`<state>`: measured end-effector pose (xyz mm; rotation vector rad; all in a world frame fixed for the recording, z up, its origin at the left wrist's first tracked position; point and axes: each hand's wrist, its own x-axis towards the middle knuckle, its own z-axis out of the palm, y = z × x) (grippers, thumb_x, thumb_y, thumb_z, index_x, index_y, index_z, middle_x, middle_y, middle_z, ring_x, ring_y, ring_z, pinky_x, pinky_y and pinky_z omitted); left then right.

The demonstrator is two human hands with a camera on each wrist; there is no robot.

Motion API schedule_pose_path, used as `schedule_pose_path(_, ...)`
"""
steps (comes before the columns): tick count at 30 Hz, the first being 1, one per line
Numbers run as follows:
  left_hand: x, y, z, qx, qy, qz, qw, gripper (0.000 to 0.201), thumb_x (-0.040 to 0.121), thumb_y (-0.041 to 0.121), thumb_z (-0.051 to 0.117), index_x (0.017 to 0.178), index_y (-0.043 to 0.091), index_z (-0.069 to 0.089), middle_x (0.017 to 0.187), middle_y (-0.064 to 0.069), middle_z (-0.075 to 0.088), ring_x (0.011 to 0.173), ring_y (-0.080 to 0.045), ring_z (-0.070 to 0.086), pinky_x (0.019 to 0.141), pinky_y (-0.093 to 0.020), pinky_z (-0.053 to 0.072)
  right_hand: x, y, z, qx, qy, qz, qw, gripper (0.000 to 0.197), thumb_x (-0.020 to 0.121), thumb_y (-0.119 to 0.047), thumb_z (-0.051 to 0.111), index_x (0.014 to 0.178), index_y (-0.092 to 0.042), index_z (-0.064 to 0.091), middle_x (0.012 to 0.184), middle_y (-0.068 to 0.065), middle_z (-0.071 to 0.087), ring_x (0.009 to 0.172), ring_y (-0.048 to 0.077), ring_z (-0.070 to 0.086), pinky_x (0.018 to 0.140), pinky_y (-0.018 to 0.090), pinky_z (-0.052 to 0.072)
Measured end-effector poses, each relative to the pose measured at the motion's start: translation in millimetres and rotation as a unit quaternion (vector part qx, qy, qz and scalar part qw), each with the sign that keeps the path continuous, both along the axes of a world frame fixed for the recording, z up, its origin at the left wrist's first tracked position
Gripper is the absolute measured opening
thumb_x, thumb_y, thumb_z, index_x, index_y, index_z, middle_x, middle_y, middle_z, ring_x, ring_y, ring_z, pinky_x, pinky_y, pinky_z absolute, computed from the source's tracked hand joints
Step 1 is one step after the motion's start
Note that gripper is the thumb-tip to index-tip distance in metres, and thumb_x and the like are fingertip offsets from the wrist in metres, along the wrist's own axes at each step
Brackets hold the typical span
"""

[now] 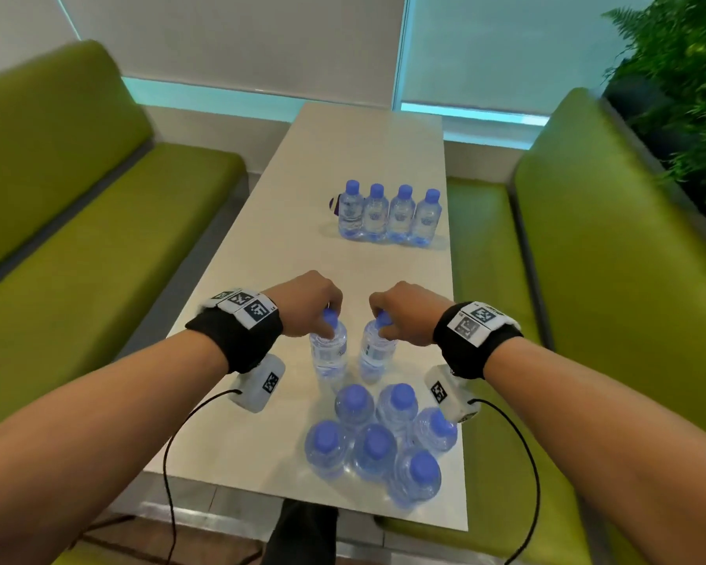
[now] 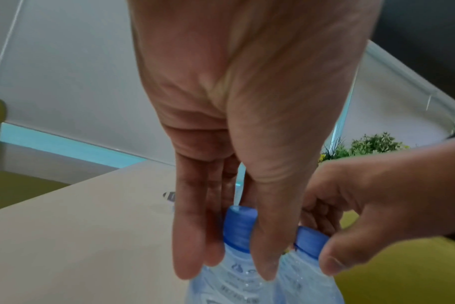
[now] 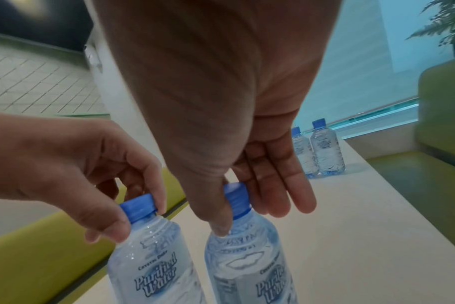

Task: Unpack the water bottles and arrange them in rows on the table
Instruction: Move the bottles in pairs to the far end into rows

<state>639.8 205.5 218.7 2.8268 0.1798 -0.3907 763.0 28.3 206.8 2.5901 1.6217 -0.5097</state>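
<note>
- The left bottle [image 1: 329, 348], clear plastic with a blue cap and filled with water, stands upright on the white bench [image 1: 261, 279], held at the top by the left hand [image 1: 306, 305].
- In the left wrist view the left hand's fingers [image 2: 189, 236] and thumb reach down on either side of the blue cap [image 2: 239, 228], pinching it at the neck.
- The right bottle [image 1: 376, 350], of the same kind and also full, stands just beside the left one, apart by a narrow gap.
- The right hand [image 1: 404, 311] holds this one the same way; the right wrist view shows its thumb and fingers [image 3: 281, 197] pinching the cap [image 3: 237, 200] from two sides.
- Both labels read "Purified Water" in the right wrist view.
- A cluster of six bottles [image 1: 380, 438] stands near the bench's near edge, just behind the two held ones, packed close together with caps up; whether any wrap remains around them cannot be told.
- A row of four bottles [image 1: 390, 216] stands side by side, touching, farther along the bench toward its right edge, well apart from the hands.
- A small dark purple object [image 1: 334, 204] shows behind the row's left end; what it is cannot be told.
- Green padded seats [image 1: 78, 238] flank the bench, and leafy plants [image 1: 677, 87] stand behind the right one.
</note>
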Motion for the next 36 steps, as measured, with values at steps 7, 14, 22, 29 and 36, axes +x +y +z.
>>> schedule_pose_path(7,117,26,19,0.029,-0.052,-0.019,0.998,0.025,0.081,0.026,0.077,0.104,0.015,0.073,0.098,-0.006,0.07,0.088,-0.026,0.065,0.074,-0.034,0.053,101,11,29,0.051,-0.023,-0.108,0.993,0.025,0.09,-0.029,0.066,0.11,-0.013,0.064,0.099,0.009,0.062,0.08,0.027,0.056,0.068,0.031,0.043)
schedule_pose_path(14,239,39,2,0.053,-0.046,-0.044,0.997,0.03,0.086,0.023,0.076,0.113,0.014,0.069,0.106,-0.008,0.068,0.099,-0.027,0.062,0.082,-0.034,0.05,195,37,18,0.038,-0.053,-0.191,0.979,0.026,0.09,-0.032,0.065,0.103,-0.01,0.066,0.098,0.013,0.064,0.083,0.031,0.063,0.07,0.035,0.05)
schedule_pose_path(22,318,46,-21,0.064,-0.043,-0.053,0.996,0.026,0.086,0.019,0.072,0.112,0.019,0.07,0.103,-0.007,0.061,0.086,-0.023,0.056,0.071,-0.03,0.042,253,57,-6,0.044,-0.057,-0.234,0.97,0.022,0.092,-0.03,0.062,0.098,-0.009,0.061,0.09,0.009,0.054,0.076,0.031,0.057,0.065,0.032,0.043)
schedule_pose_path(29,333,45,-28,0.039,-0.039,-0.056,0.997,0.025,0.086,0.013,0.064,0.109,0.016,0.071,0.107,-0.007,0.062,0.095,-0.031,0.064,0.071,-0.034,0.047,264,66,-22,0.057,-0.057,-0.237,0.968,0.023,0.093,-0.033,0.063,0.099,-0.014,0.052,0.088,0.006,0.049,0.076,0.03,0.056,0.064,0.033,0.043)
schedule_pose_path(36,333,37,-26,0.08,-0.053,0.001,0.995,0.041,0.082,0.045,0.076,0.096,0.012,0.056,0.09,-0.006,0.052,0.076,-0.027,0.057,0.063,-0.032,0.042,269,60,-21,0.051,-0.033,-0.214,0.975,0.033,0.091,-0.027,0.064,0.12,-0.013,0.055,0.105,0.012,0.061,0.089,0.034,0.064,0.078,0.041,0.057)
